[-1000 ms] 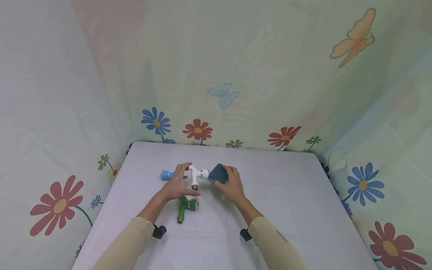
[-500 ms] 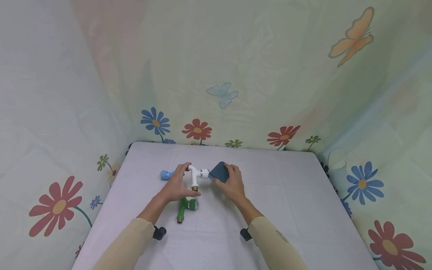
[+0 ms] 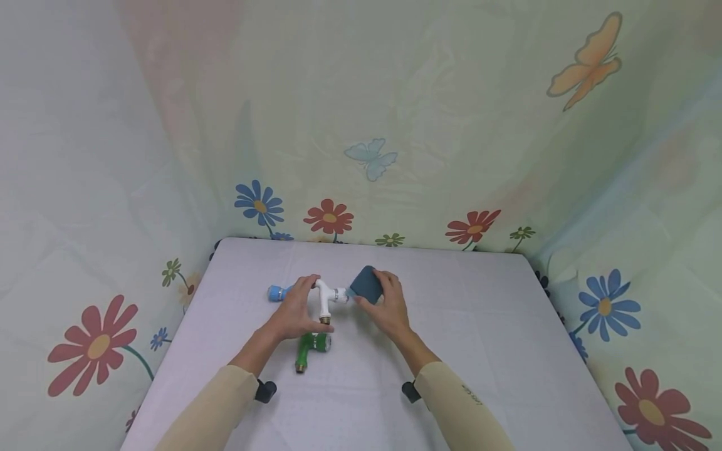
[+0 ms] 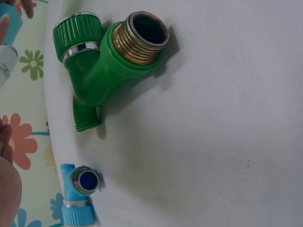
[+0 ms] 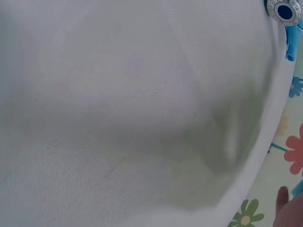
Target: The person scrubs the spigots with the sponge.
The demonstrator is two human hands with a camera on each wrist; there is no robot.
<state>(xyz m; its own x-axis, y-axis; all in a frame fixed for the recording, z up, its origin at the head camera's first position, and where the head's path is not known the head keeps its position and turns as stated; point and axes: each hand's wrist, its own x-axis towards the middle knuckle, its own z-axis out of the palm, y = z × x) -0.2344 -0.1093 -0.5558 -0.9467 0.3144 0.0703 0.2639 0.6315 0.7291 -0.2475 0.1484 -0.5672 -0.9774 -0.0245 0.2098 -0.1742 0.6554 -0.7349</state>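
Observation:
My left hand [image 3: 290, 311] holds a white tap [image 3: 324, 297] between the thumb at its brass threaded end and the fingers near its top. The tap's knob faces right. My right hand [image 3: 389, 308] pinches a dark teal, flat, squarish cloth or pad [image 3: 366, 285], whose lower left edge lies against the knob; whether it presses there I cannot tell. Just below my left hand a green tap [image 3: 307, 349] lies on the table. Behind that hand is a blue tap [image 3: 277, 292], partly hidden. The left wrist view shows the green tap [image 4: 94, 71] and the blue tap [image 4: 78, 194].
A white cloth covers the table [image 3: 468, 326]. Curtains with printed flowers and butterflies [image 3: 372, 156] stand behind it and at both sides. Black wrist camera mounts [image 3: 266, 391] sit under both sleeves.
The teal pad has tilted and shifted slightly upward along the knob. The white tap has dipped a little in my left hand. The green and blue taps stay in place.

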